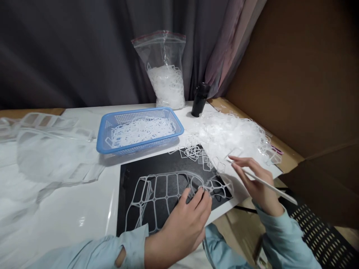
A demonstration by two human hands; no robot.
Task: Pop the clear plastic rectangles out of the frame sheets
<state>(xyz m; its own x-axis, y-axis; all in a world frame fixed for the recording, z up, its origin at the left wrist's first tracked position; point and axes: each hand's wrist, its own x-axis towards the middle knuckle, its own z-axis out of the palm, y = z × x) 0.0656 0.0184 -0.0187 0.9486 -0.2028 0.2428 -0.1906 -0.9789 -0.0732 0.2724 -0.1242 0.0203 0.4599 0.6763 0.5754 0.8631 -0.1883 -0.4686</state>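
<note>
On a black mat [161, 168] lies a flat net of linked, translucent white plastic frames [166, 196]. My left hand [189, 216] rests over its right part, fingers bent and closed on the frames near a narrow rounded section. The exact pinch is hidden beneath the fingertips. To the right, my right hand [256, 183] grips a slim white stick-like tool [276, 190], its back end angling down to the right. The tool's front tip is near loose frames beside a large pile of clear plastic frames [234, 130]; whether it touches one I cannot tell.
A blue basket [140, 146] of small white frames stands behind the mat. Further back are a filled zip bag [168, 87] and a black bottle [200, 100]. Clear plastic netting [53, 153] covers the left side. Cardboard [297, 74] walls the right.
</note>
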